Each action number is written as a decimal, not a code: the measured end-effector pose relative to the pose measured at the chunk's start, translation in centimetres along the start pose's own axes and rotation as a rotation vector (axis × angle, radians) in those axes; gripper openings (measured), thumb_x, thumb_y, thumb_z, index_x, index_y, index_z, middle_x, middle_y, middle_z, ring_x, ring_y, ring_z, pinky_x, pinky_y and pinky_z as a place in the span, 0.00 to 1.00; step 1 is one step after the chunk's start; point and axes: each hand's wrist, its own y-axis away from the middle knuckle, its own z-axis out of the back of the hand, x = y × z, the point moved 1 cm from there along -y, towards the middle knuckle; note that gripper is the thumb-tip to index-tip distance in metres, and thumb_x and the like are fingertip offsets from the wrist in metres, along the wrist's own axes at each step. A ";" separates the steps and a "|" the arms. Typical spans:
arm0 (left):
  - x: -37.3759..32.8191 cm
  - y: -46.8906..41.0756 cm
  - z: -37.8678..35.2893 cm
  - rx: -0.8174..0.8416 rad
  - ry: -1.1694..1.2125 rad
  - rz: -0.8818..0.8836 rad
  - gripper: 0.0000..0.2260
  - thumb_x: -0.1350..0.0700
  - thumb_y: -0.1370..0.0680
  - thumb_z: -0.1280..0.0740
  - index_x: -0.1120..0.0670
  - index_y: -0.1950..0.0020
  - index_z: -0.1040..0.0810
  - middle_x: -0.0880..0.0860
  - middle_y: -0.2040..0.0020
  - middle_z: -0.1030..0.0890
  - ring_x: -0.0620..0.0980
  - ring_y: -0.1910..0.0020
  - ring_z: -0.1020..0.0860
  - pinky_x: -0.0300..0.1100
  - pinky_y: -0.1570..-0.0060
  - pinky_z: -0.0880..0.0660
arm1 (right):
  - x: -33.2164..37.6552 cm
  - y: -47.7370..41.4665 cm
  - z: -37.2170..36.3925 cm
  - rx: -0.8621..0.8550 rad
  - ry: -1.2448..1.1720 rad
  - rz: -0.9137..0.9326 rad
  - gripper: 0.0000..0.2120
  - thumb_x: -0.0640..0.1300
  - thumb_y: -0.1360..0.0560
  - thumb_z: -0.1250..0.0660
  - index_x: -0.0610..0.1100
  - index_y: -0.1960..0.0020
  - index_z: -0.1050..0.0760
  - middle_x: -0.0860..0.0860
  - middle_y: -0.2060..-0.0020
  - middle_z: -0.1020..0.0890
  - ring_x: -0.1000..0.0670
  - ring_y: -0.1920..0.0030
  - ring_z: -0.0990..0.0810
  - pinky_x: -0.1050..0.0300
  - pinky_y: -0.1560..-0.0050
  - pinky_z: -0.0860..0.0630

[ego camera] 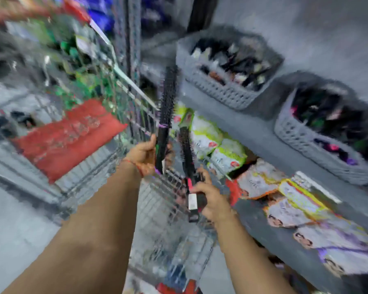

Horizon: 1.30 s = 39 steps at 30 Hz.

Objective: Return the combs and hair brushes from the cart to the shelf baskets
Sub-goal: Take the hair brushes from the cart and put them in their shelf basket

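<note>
The view is blurred by motion. My left hand (pixel 143 154) grips the handle of a long black round hair brush (pixel 168 98) that points up, over the wire cart (pixel 157 200). My right hand (pixel 208 196) holds a second black round hair brush (pixel 188 153) by its handle, which has a pink strip and a white label. Both brushes hang between the cart and the grey shelf. Two grey shelf baskets stand on the upper shelf: one basket (pixel 219 90) further back, one basket (pixel 302 143) nearer, both filled with dark combs and brushes.
The cart's red seat flap (pixel 66 139) lies to the left, with green items behind it. Packets in green, white and purple (pixel 217 143) lie on the lower grey shelf (pixel 285 236) to the right. Grey floor shows at lower left.
</note>
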 end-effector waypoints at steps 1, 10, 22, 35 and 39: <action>-0.8 -0.3 -2.3 0.097 -0.053 0.008 0.27 0.45 0.61 0.17 0.59 0.69 0.14 0.52 0.74 0.17 0.48 0.76 0.19 0.35 0.74 0.22 | 1.3 1.3 0.0 -0.020 -0.069 0.075 0.19 0.27 0.34 0.42 0.49 0.53 0.32 0.47 0.64 0.24 0.52 0.75 0.21 0.58 0.75 0.22; -0.8 -3.1 -23.8 0.252 -0.256 -0.086 0.06 0.60 0.22 0.40 0.54 0.58 0.28 0.48 0.76 0.17 0.41 0.78 0.20 0.31 0.76 0.23 | 14.4 12.4 5.1 -0.364 -0.307 0.625 0.08 0.46 0.21 0.43 0.48 0.56 0.28 0.45 0.65 0.27 0.52 0.76 0.26 0.66 0.80 0.30; 5.4 -8.9 -37.8 0.051 -0.486 -0.138 0.08 0.63 0.24 0.34 0.57 0.60 0.32 0.60 0.56 0.25 0.55 0.53 0.26 0.61 0.36 0.30 | 24.5 16.7 16.5 -0.725 -0.180 0.788 0.15 0.32 0.31 0.30 0.33 0.45 0.26 0.37 0.50 0.21 0.40 0.51 0.21 0.43 0.45 0.23; 12.4 -19.0 -35.9 -0.308 -1.105 -0.159 0.18 0.60 0.27 0.31 0.65 0.39 0.25 0.62 0.37 0.21 0.58 0.36 0.24 0.42 0.36 0.31 | 23.5 7.8 26.1 -1.066 0.568 0.390 0.16 0.36 0.27 0.37 0.38 0.39 0.27 0.37 0.42 0.22 0.38 0.41 0.24 0.53 0.41 0.29; 13.0 -19.0 -35.9 -0.348 -1.436 -0.249 0.16 0.51 0.27 0.32 0.59 0.45 0.20 0.61 0.42 0.18 0.59 0.40 0.22 0.44 0.42 0.26 | 23.1 7.5 26.4 -1.069 0.664 0.333 0.14 0.33 0.28 0.36 0.32 0.42 0.25 0.36 0.38 0.27 0.39 0.40 0.26 0.59 0.38 0.33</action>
